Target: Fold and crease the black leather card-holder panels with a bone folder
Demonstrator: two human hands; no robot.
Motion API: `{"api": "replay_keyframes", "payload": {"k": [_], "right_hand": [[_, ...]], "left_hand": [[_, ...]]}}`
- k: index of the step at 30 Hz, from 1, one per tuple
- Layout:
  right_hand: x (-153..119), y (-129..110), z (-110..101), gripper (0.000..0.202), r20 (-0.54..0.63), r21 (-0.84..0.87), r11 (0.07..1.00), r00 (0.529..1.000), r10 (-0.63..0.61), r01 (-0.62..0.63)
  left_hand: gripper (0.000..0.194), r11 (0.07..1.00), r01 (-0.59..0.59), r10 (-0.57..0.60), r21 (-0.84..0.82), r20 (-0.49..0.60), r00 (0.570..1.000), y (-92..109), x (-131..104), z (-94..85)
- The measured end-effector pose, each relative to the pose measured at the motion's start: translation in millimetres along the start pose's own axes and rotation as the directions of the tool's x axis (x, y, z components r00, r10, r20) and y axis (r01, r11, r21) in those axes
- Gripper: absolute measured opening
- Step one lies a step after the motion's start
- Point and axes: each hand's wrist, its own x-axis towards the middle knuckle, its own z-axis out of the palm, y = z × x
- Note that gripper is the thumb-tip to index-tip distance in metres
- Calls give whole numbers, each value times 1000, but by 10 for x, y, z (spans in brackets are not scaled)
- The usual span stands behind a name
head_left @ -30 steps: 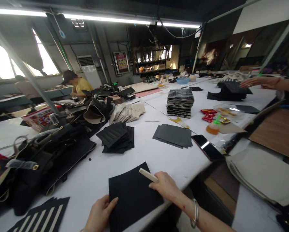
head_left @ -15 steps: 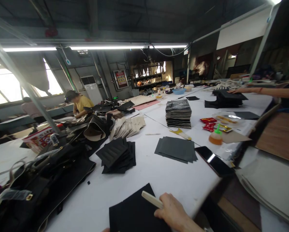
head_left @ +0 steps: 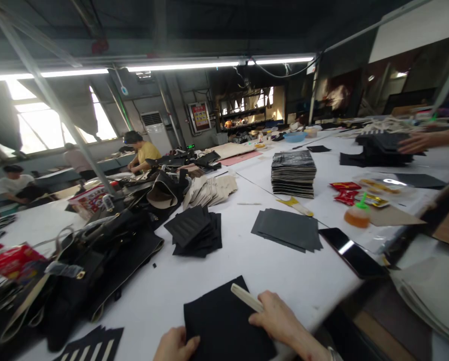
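Observation:
My right hand (head_left: pixel 279 317) is closed around a flat cream-coloured stick (head_left: pixel 247 298), whose free end points up and left over a black sheet (head_left: pixel 224 321). The sheet lies on the white table near the front edge. At its left edge, my left hand (head_left: pixel 176 344) pinches the sheet between thumb and fingers. Beyond the sheet are a messy pile of black pieces (head_left: pixel 196 231) and a few dark grey sheets (head_left: pixel 287 229). At the bottom left sits a black piece with pale stripes (head_left: pixel 92 347).
Black bags (head_left: pixel 107 265) cover the left side. Further back stand a tall stack of black pieces (head_left: pixel 293 174) and a yellow tool (head_left: pixel 296 205). On the right are a phone (head_left: pixel 352 253) and an orange bottle (head_left: pixel 357 214). Another person's hand (head_left: pixel 416 142) touches black material.
The view has swung left, so things appear further right. My left hand has come into view on the sheet's left edge. The other person's hand has shifted on the black material.

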Motion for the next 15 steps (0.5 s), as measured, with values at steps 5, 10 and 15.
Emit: {"api": "replay_keyframes", "payload": {"k": [5, 10, 15], "right_hand": [[44, 27, 40, 12, 50, -8, 999, 998, -41, 42], [106, 33, 45, 11, 46, -38, 996, 996, -77, 78], [2, 54, -1, 14, -42, -140, 984, 992, -120, 113]], "left_hand": [[32, 996, 86, -84, 21, -60, 995, -10, -47, 25], [29, 987, 136, -130, 84, -80, 988, -3, -106, -39], [8, 981, 66, -28, 180, -203, 979, 29, -403, -116]]}}
